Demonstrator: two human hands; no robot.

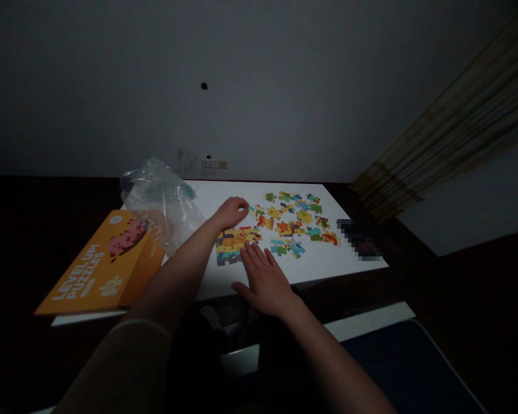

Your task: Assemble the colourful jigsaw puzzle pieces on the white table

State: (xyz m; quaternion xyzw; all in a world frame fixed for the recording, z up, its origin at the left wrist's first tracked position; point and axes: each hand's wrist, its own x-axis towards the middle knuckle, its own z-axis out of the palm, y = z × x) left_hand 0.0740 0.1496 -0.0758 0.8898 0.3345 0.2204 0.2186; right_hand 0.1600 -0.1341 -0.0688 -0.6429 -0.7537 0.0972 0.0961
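A joined patch of colourful puzzle pieces (232, 242) lies on a white table (323, 264). My right hand (263, 279) rests flat on the table with its fingers spread, fingertips touching the patch's right edge. My left hand (232, 211) reaches over the patch with curled fingers, its tips on a loose piece (255, 211). Several loose puzzle pieces (300, 221) are scattered to the right of both hands.
An orange puzzle box (95, 267) lies at the table's left edge, with a crumpled clear plastic bag (162, 198) partly on it. A blurred dark object (358, 240) sits at the right edge. A curtain (449, 132) hangs to the right.
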